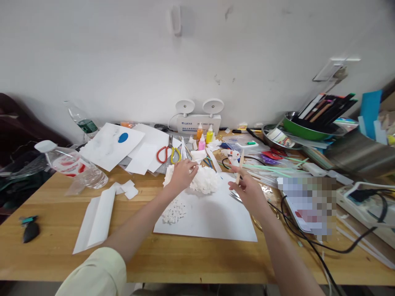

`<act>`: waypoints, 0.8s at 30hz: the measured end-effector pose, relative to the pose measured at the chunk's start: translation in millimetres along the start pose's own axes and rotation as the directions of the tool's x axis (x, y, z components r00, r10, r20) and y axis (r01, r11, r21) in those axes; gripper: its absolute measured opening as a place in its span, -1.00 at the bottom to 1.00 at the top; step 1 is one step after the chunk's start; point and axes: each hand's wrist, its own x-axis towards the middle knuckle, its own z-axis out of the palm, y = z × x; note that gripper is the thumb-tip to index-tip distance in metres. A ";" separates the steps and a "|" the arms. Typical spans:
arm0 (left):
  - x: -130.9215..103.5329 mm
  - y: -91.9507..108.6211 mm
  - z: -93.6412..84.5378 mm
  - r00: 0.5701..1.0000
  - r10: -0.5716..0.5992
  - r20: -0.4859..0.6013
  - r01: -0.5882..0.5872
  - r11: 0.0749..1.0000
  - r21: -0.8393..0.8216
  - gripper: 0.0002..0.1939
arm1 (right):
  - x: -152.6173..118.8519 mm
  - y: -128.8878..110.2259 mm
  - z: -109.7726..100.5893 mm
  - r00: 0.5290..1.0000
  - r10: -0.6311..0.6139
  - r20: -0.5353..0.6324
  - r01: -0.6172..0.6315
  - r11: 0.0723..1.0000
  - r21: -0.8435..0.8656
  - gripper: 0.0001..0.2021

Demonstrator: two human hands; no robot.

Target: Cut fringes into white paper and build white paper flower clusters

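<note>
A fluffy white clump (205, 181) lies on the back part of a white paper sheet (210, 224). My left hand (184, 174) is over the clump's left part, its fingers pinched together at a small white piece. To the right, my right hand (247, 187) is raised above the sheet's right edge and grips a thin pale wooden stick (240, 166) that stands nearly upright. White crumbs (174, 211) are scattered at the sheet's left. Metal scissor blades (236, 196) show beneath my right hand, which partly covers them.
Red-and-yellow scissors (169, 154), small paint bottles (201, 143) and a glue gun (231, 155) lie behind the clump. Folded paper (100, 218) and a plastic bottle (74, 164) are at left. A phone (304, 205), black cables and a power strip (367, 205) are at right.
</note>
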 end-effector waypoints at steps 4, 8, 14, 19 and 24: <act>-16.3 -4.6 -8.0 0.997 -0.036 -0.071 0.035 0.999 -0.024 -0.78 | 6.6 -3.7 4.9 0.999 -0.013 0.036 0.011 0.998 0.061 -0.60; -44.0 0.4 -10.4 0.992 -0.039 -0.120 0.024 0.992 -0.123 -0.79 | 12.4 -8.5 10.9 0.998 -0.037 0.056 0.031 0.995 0.092 -0.67; -85.2 20.7 -1.7 0.978 0.160 -0.134 -0.183 0.966 -0.184 -0.79 | 21.5 -17.1 20.1 0.986 -0.162 0.037 0.164 0.986 -0.040 -0.65; -99.3 23.0 4.3 0.913 0.405 -0.045 -0.406 0.899 -0.162 -0.75 | 30.6 -16.9 34.2 0.958 -0.288 -0.012 0.285 0.954 -0.092 -0.72; -101.3 20.6 5.4 0.868 0.489 -0.089 -0.497 0.860 -0.114 -0.81 | 38.9 -9.6 45.7 0.917 -0.400 -0.007 0.391 0.899 -0.197 -0.76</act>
